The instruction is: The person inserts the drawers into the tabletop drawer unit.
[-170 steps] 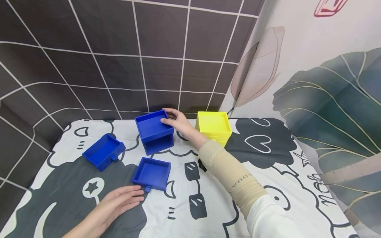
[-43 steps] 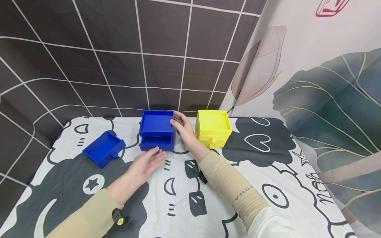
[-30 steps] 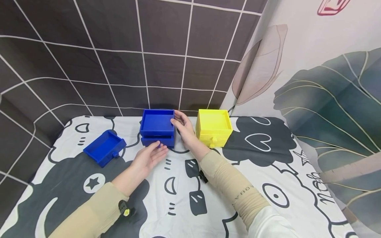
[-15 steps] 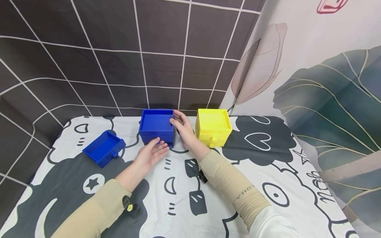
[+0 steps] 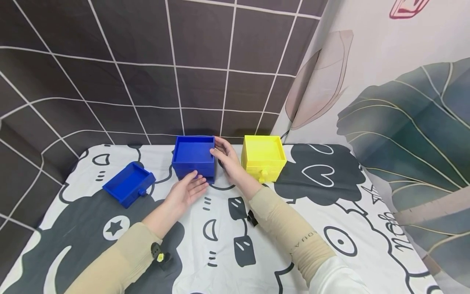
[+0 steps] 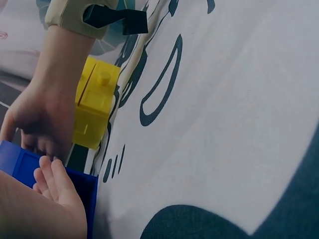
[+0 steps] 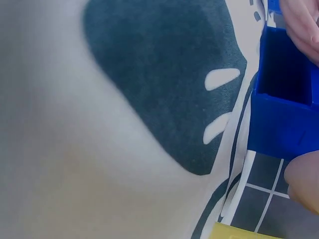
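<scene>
We see the upper drawer (image 5: pixel 182 168) apparently in the blue box (image 5: pixel 193 152), a second drawer (image 5: pixel 128 183) outside; our right hand (image 5: pixel 229 160) grips the box, our left hand (image 5: pixel 184 192), fingers straight, touches its front.

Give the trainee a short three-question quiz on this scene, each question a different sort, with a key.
1. Multiple choice. In the head view, where does the loose blue drawer lie?
A) On top of the blue cabinet
B) On the cloth, left of the blue cabinet
C) Behind the blue cabinet

2. True or false. In the head view, the yellow cabinet stands to the right of the blue cabinet.

3. Fill in. The right hand grips the side of the blue cabinet, and the left hand is at its ____.

Key: 1. B; 2. True; 3. front
</scene>
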A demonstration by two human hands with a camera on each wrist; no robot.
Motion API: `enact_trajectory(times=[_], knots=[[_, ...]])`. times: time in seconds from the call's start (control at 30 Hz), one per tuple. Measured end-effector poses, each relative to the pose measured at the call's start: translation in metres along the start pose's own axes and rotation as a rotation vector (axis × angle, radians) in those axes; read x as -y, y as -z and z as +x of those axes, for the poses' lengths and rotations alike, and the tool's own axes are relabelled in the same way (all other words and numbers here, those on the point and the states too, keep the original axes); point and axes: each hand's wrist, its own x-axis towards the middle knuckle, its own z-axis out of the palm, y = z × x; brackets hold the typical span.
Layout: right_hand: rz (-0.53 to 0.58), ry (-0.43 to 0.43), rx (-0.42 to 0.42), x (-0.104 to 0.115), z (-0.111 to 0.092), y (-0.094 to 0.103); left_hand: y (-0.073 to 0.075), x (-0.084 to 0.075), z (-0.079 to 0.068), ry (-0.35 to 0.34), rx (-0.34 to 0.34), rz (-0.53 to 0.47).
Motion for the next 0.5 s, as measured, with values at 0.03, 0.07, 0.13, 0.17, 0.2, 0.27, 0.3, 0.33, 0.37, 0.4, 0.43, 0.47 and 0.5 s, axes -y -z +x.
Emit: enact_trajectory(times=[0.03, 0.07, 0.13, 0.17, 0.2, 0.27, 0.3, 0.33, 0.37, 0.4, 0.43, 0.47, 0.5], knots=[[0.0, 0.002, 0.003, -0.0003, 0.0001, 0.0006, 0.0, -0.0001, 0.0001, 0.004, 0.0, -0.001], [0.0, 0.007, 0.006, -0.0008, 0.0004, 0.0012, -0.0001, -0.0004, -0.0001, 0.01, 0.004, -0.003], [-0.001, 0.017, 0.008, -0.0021, 0.0014, 0.002, 0.0, -0.001, -0.0005, 0.021, 0.009, -0.011], [0.001, 0.02, 0.009, -0.0028, 0.0018, 0.0023, 0.0, -0.0014, -0.0009, 0.024, 0.014, -0.012], [0.004, 0.022, 0.008, -0.0034, 0.0023, 0.0025, -0.0004, -0.0017, -0.0013, 0.028, 0.013, -0.014], [0.005, 0.024, 0.003, -0.0047, 0.0028, 0.0026, -0.0005, -0.0021, -0.0026, 0.033, 0.024, -0.022], [0.009, 0.023, 0.002, -0.0052, 0.003, 0.0025, -0.0004, -0.0022, -0.0033, 0.035, 0.026, -0.024], [0.014, 0.022, 0.001, -0.0056, 0.0031, 0.0023, 0.0, -0.0022, -0.004, 0.039, 0.032, -0.025], [0.018, 0.02, -0.001, -0.0059, 0.003, 0.002, 0.0003, -0.002, -0.0049, 0.04, 0.033, -0.03], [0.02, 0.018, -0.004, -0.0061, 0.0028, 0.0016, 0.0007, -0.0019, -0.0058, 0.045, 0.036, -0.03], [0.022, 0.016, -0.006, -0.0062, 0.0026, 0.0013, 0.0015, -0.0017, -0.0066, 0.049, 0.04, -0.031], [0.026, 0.015, -0.007, -0.0062, 0.0025, 0.001, 0.0026, -0.0014, -0.0075, 0.054, 0.046, -0.031], [0.03, 0.014, -0.01, -0.0061, 0.0023, 0.0007, 0.0039, -0.0012, -0.0084, 0.057, 0.043, -0.037]])
